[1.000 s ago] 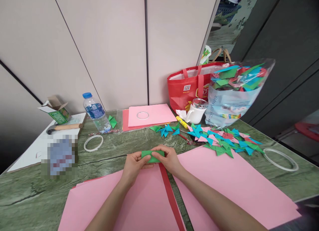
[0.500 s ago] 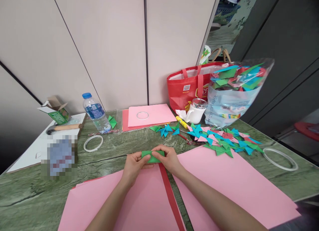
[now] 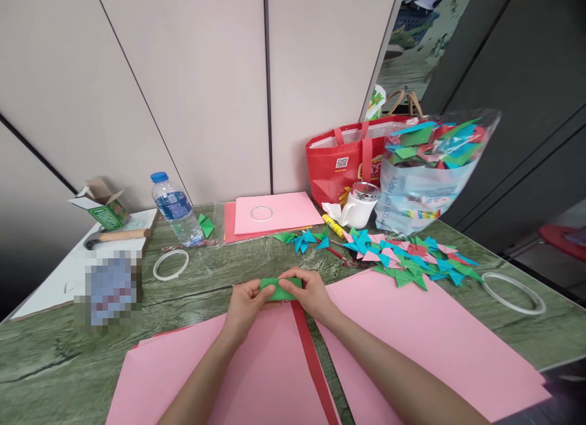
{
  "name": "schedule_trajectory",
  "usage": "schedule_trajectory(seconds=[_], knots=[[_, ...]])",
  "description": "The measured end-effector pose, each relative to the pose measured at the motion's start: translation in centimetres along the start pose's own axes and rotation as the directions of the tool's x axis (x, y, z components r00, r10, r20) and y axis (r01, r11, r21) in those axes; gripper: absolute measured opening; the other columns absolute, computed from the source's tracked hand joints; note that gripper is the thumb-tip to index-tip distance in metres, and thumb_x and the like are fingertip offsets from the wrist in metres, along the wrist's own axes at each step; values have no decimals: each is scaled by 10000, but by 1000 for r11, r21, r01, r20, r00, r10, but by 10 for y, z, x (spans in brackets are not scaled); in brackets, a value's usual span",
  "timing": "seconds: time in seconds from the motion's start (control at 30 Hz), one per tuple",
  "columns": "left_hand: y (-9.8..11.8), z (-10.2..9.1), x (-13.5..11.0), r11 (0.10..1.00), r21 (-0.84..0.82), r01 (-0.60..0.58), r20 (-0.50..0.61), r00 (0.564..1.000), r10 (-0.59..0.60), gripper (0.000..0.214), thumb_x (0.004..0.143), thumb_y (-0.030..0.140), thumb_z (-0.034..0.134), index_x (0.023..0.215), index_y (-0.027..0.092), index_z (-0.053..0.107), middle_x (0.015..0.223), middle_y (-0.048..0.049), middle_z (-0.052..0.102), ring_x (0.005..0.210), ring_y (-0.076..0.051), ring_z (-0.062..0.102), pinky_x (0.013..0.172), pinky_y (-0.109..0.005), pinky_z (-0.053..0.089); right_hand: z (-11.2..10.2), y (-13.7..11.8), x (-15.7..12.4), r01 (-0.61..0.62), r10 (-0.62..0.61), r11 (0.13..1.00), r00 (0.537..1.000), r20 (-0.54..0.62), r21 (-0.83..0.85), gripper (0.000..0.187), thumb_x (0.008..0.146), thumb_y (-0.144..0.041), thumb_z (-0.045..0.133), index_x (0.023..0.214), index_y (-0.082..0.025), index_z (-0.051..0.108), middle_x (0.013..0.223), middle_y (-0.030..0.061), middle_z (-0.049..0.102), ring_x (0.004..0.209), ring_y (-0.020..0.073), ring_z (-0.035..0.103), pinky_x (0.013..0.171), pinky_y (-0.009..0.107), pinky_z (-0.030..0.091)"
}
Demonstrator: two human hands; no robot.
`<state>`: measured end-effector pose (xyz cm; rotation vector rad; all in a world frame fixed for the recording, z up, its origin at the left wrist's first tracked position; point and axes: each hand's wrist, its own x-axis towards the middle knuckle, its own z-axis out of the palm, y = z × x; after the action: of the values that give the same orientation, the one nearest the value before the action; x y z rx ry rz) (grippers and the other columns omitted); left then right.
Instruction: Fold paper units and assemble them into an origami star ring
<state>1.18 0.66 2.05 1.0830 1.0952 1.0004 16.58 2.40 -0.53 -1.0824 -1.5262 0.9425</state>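
Along the near side of a green wood-grain table [image 3: 215, 269], I see a left pink stack [image 3: 265, 370] and a right pink stack [image 3: 439, 327] of paper side by side. Just beyond the left stack's far edge is a small folded green paper [image 3: 280, 295]. The left hand [image 3: 245, 305] has thumb and fingers closed on its left part; the right hand [image 3: 311, 295] pinches its right part, thumbs on top, near each other. Farther off, to the right, spreads a colourful folded-paper pile [image 3: 407, 254]. Behind stand a water bottle [image 3: 176, 208], white mug [image 3: 360, 210] and red bag [image 3: 327, 168].
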Motion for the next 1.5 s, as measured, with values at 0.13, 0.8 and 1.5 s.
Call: schedule_trajectory(seconds=[0.13, 0.8, 1.5], knots=[[5, 0, -1, 997, 50, -60, -41, 997, 62, 447, 570, 258, 748, 985, 158, 616, 807, -43, 711, 750, -190, 646, 701, -290, 501, -1, 1, 1, -9, 9, 1000, 1000, 17, 7, 114, 725, -292, 614, 738, -197, 675, 755, 25, 674, 727, 175, 605, 676, 286, 456], [2, 1, -1, 991, 122, -60, -74, 995, 69, 283, 546, 211, 744, 825, 173, 721, 740, -30, 712, 642, -160, 604, 581, -232, 455, 0, 2, 2, -102, 105, 993, 993, -58, 64, 214, 630, -337, 684, 754, -191, 590, 714, -1, 603, 633, 138, 532, 567, 246, 434], [-1, 1, 0, 970, 217, -113, -160, 976, 149, 244, 553, 233, 722, 792, 183, 739, 454, 40, 562, 426, -105, 437, 426, -212, 316, -2, 0, 3, -153, 143, 979, 987, 77, 137, 308, 604, -334, 706, 860, -195, 605, 749, -10, 600, 618, 128, 530, 506, 226, 434]])
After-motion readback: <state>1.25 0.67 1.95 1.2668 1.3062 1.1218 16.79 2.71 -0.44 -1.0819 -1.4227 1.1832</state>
